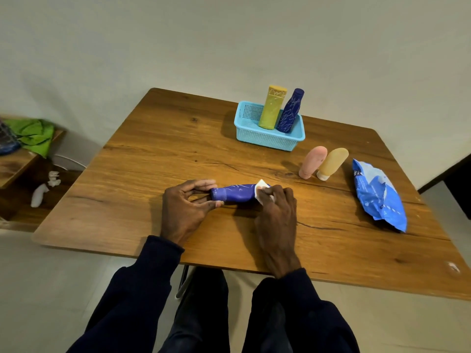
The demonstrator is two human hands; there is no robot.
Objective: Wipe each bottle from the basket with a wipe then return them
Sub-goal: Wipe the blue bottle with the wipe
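Head view, seated person at a wooden counter (178, 149). A blue bottle (235, 192) is held lying sideways at the near middle of the counter, cap end toward the left hand (184, 207). Whether the bottle touches the wood cannot be told.

The left fingers (204, 184) and thumb are curled round the cap end, pinching it. The right hand (276, 210) is closed over a white wipe (261, 186), its fingers bent and pressing the wipe against the bottle's other end. A corner of the wipe shows above the knuckles.

At the far side stands a light-blue perforated basket (267, 138). It holds two upright bottles, side by side and leaning slightly right: a yellow bottle (271, 108) and a dark blue patterned bottle (290, 112).

To the right of the basket, outside it, a pink bottle (313, 161) and a tan bottle (332, 163) stand cap-down on the counter, just beside each other. Further right lies a blue wipe packet (379, 194), flat on the counter.

At the left edge, off the counter, a green cloth (33, 135) lies on a low wooden shelf (15, 169).
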